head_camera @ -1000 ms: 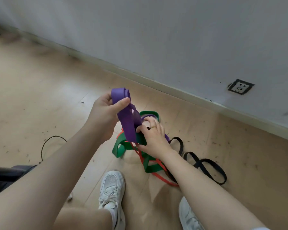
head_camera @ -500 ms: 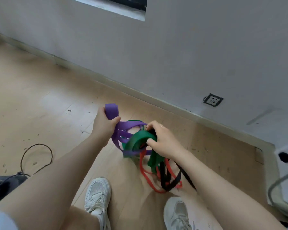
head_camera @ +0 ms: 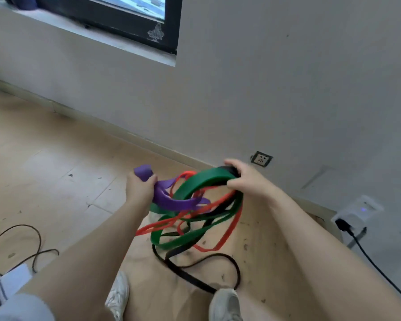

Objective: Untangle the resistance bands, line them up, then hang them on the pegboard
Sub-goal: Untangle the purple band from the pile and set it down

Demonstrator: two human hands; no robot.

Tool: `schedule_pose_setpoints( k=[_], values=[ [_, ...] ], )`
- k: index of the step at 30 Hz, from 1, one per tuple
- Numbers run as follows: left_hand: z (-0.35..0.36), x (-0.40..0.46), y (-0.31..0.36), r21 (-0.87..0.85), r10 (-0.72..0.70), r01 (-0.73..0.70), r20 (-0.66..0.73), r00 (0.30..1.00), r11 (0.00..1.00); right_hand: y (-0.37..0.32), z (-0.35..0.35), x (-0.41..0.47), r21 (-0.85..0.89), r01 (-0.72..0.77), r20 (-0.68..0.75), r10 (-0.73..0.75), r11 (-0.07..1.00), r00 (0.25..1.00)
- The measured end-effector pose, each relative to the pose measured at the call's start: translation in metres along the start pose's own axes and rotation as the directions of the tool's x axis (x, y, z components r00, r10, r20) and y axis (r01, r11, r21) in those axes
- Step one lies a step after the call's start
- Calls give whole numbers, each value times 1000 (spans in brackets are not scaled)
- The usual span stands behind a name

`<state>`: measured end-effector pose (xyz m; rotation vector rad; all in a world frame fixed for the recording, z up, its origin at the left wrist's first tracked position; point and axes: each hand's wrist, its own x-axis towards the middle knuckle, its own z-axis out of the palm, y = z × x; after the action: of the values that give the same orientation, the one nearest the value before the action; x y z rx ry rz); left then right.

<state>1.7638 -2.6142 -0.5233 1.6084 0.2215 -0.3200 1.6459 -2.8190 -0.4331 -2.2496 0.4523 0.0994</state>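
Head view: left hand (head_camera: 140, 188) grips the wide purple rubber band (head_camera: 171, 201), right hand (head_camera: 245, 179) clutches the broad green rubber band (head_camera: 202, 180) with a black one — the tangle hangs above the wooden floor (head_camera: 56, 158), thin red band (head_camera: 218, 242) woven through. Best pull apart slowly — let loops slip free.

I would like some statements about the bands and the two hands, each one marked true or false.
1. The left hand grips the purple band. True.
2. The right hand is empty. False: it holds the green band.
3. The bands are separated. False: purple, green, red band and black band are tangled.
4. The black band hangs lowest, near the right shoe. True.
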Motion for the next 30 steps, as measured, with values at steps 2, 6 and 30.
schedule_pose_setpoints(
  k=[2,6,30],
  values=[
    [0,-5,5,-58,51,-46,98,994,997,16,15,1,-314,-117,159,173,942,972],
    [2,-15,4,88,113,-134,208,972,987,19,53,2,34,-122,236,111,992,965],
    [0,-8,47,-76,297,-288,183,937,955,89,100,33,-62,-311,-170,297,948,940]
  ],
)
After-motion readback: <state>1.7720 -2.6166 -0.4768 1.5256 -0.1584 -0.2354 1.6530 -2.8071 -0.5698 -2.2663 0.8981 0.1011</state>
